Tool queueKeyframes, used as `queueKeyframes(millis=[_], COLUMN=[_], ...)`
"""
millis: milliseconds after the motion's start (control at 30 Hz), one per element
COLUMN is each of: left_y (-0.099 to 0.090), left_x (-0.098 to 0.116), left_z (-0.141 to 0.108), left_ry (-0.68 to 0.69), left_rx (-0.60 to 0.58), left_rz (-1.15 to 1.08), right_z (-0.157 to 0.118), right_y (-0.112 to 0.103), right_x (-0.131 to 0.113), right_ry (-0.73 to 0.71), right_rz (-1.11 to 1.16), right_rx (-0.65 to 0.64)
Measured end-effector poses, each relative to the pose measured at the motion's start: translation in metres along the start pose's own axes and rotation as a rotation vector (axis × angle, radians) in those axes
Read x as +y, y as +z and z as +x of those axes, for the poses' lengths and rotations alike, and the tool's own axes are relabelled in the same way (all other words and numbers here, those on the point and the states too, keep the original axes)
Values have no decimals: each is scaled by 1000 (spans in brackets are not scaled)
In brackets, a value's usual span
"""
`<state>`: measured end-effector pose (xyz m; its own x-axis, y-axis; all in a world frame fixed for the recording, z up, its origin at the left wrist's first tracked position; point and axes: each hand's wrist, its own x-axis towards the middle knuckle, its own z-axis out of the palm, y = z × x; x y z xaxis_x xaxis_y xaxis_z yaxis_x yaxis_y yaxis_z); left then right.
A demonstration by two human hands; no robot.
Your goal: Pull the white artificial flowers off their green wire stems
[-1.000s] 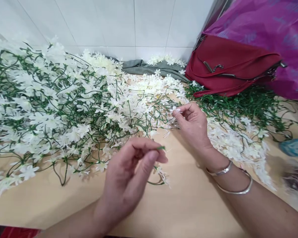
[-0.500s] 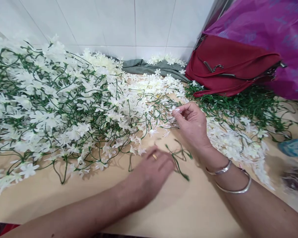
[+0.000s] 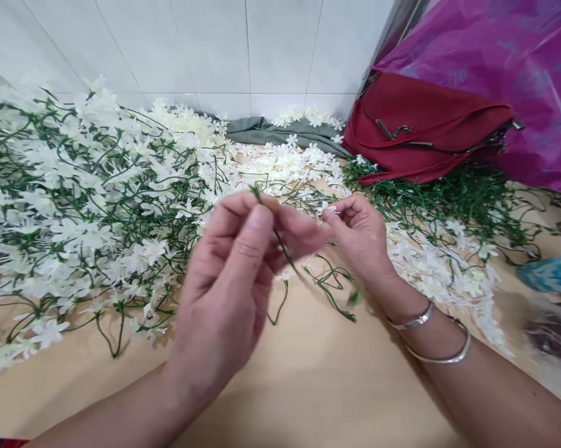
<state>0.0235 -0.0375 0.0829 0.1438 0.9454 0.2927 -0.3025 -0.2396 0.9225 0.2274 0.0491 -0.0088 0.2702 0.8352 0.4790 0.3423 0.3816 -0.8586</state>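
Between the thumb and fingers of my left hand (image 3: pixel 226 280), a thin green plastic flower stem (image 3: pixel 286 251) is pinched, one end poking up past the thumb and the other slanting down to the right. My right hand (image 3: pixel 362 239) pinches a small white artificial flower (image 3: pixel 325 208) at its fingertips. Below the hands, a few loose green stems (image 3: pixel 332 291) lie on the table (image 3: pixel 317 379). A large heap of white flowers on green stems (image 3: pixel 88 218) spreads over the left side. Loose white petals (image 3: pixel 284 163) are scattered behind my hands.
A red bag (image 3: pixel 424 124) stands at the back right before a purple plastic bag (image 3: pixel 518 74). Green stems (image 3: pixel 467 193) are piled beneath it, with white flower parts (image 3: pixel 439 267) nearer me. A blue patterned item (image 3: pixel 548 274) lies far right. Grey cloth (image 3: pixel 280 134) runs along the tiled wall.
My left hand has risen from the table and turned, now holding up a green stem. My right hand stays almost still with the white flower. The view has shifted slightly.
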Motion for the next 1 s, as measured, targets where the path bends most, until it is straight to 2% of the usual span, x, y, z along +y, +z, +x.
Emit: queueKeyframes(millis=[33, 67, 100, 133, 167, 233, 300, 333, 400, 500, 600, 700, 767, 900, 1000], left_y=[3, 5, 7, 9, 9, 7, 2, -2, -11, -22, -26, -25, -24, -24, -24], left_x=[-5, -13, -25, -39, -54, -81, -98, -103, -105, -101, -100, -101, -100, -97, -97], left_z=[-3, -8, -14, -19, -23, -23, -12, -4, 15, 30, 29, 25, 23, 24, 24], left_ry=[-94, -219, -399, -540, -610, -626, -527, -432, -269, -187, -175, -184, -196, -162, -123], left_rx=[-132, -322, -548, -698, -765, -798, -743, -657, -460, -333, -253, -183, -141, -140, -151], left_rz=[-91, -176, -217, -214, -176, -57, -18, 36, 159, 251, 252, 258, 253, 279, 288], right_z=[0, 1, 1, 2, 2, 2, 3, 3, 4, 7, 9, 7, 2, -12, -21], right_y=[0, -1, -1, -1, -1, -1, -2, -2, -4, -8, -14, -19, -22, -29, -32], right_x=[1, 2, 2, 3, 3, 3, 2, 1, -3, -13, -30, -51, -61, -62, -51], right_ry=[1, 4, 7, 10, 13, 16, 16, 16, 19, 46, 130, 278, 358, 459, 452], right_rz=[4, 10, 19, 29, 39, 50, 57, 62, 78, 95, 116, 143, 155, 266, 297], right_rx=[1, 1, 3, 3, 3, 7, 12, 14, 7, -45, -169, -363, -439, -453, -467])
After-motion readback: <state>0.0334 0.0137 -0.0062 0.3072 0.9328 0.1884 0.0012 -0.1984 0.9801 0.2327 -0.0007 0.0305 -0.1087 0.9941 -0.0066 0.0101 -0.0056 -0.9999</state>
